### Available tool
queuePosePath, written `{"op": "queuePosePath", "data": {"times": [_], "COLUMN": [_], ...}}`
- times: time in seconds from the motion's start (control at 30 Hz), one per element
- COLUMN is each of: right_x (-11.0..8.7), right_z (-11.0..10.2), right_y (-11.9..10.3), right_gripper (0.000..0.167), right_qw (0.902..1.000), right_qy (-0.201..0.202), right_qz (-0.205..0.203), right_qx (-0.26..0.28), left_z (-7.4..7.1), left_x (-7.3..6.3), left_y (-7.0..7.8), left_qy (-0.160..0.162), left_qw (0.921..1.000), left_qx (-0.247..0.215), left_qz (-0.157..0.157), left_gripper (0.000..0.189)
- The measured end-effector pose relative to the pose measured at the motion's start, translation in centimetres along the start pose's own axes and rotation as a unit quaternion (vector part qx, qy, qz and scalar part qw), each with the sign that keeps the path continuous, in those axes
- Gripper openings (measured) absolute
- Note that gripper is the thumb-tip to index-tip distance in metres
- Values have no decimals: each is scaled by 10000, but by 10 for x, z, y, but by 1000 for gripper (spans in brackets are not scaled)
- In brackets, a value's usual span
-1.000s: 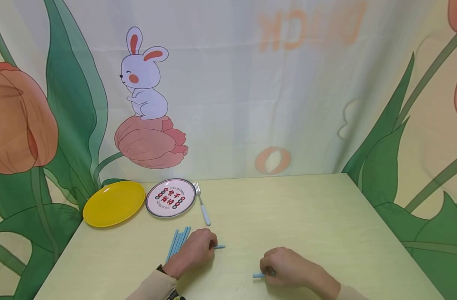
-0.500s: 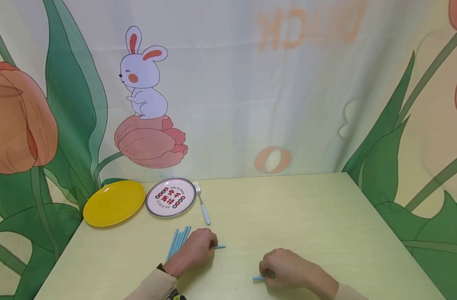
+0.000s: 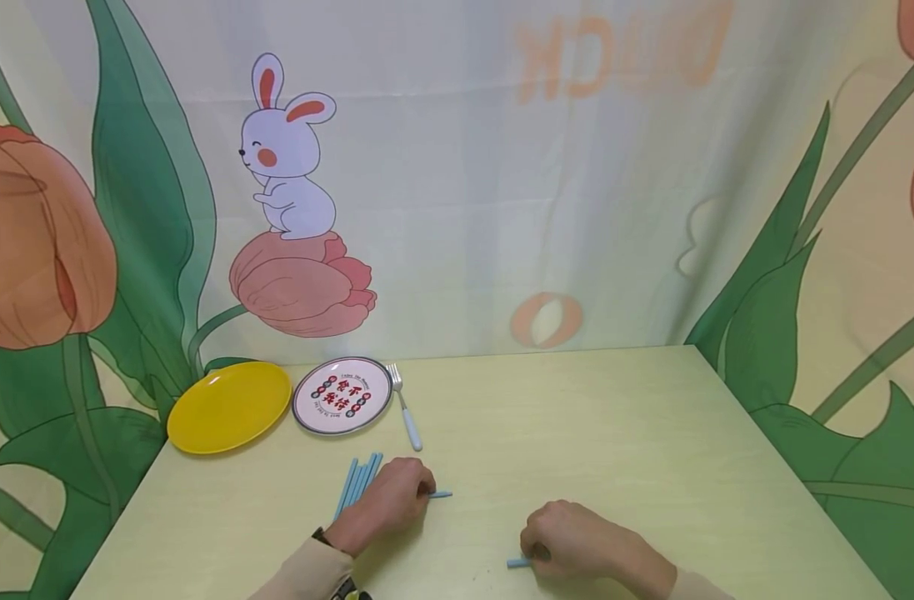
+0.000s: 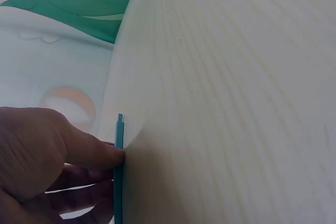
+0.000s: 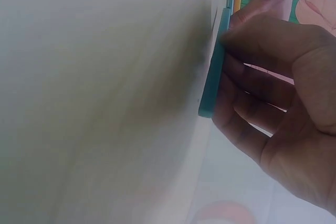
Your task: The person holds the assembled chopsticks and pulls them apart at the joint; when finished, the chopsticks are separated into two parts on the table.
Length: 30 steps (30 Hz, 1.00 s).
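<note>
Pinching slim round light-blue stick (image 3: 441, 494) in left hand (image 3: 397, 493), second light-blue stick (image 3: 518, 563) in right hand (image 3: 572, 540). Just left of left hand: parallel light-blue sticks (image 3: 360, 481). Beyond: pale-handled metal fork (image 3: 407, 417).

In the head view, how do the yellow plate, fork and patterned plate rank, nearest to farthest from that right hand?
1. Fork, rightmost of the three.
2. Patterned plate, in the middle.
3. Yellow plate, leftmost, farthest from the right hand.
</note>
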State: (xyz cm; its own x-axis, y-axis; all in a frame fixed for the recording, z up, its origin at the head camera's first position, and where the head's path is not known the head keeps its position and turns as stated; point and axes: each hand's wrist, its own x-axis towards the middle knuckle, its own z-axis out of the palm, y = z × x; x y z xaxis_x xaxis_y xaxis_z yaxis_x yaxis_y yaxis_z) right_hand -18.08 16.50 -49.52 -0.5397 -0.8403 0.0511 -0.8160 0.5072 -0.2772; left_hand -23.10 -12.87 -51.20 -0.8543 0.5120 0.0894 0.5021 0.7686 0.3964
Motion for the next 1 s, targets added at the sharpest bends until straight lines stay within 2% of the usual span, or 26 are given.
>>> {"op": "queuePosePath", "data": {"times": [0.37,0.67,0.87,1.0], "right_x": [2,2,2,2], "right_z": [1,0,0,1], "right_y": [2,2,3,5], "right_gripper": [9,10,10,11], "right_qw": [9997,9997,9998,9995], "right_qy": [-213,-234,-174,-226], "right_qz": [71,107,56,138], "right_qx": [-24,-22,52,155], "left_z": [0,-11,-21,-27], "left_x": [-4,-10,-19,-26], "left_y": [-2,1,2,2], "left_qy": [193,319,523,622], "left_qw": [9996,9993,9981,9975], "left_qx": [9,-197,-305,-343], "left_qz": [210,83,88,-53], "left_gripper": [10,13,11,12]}}
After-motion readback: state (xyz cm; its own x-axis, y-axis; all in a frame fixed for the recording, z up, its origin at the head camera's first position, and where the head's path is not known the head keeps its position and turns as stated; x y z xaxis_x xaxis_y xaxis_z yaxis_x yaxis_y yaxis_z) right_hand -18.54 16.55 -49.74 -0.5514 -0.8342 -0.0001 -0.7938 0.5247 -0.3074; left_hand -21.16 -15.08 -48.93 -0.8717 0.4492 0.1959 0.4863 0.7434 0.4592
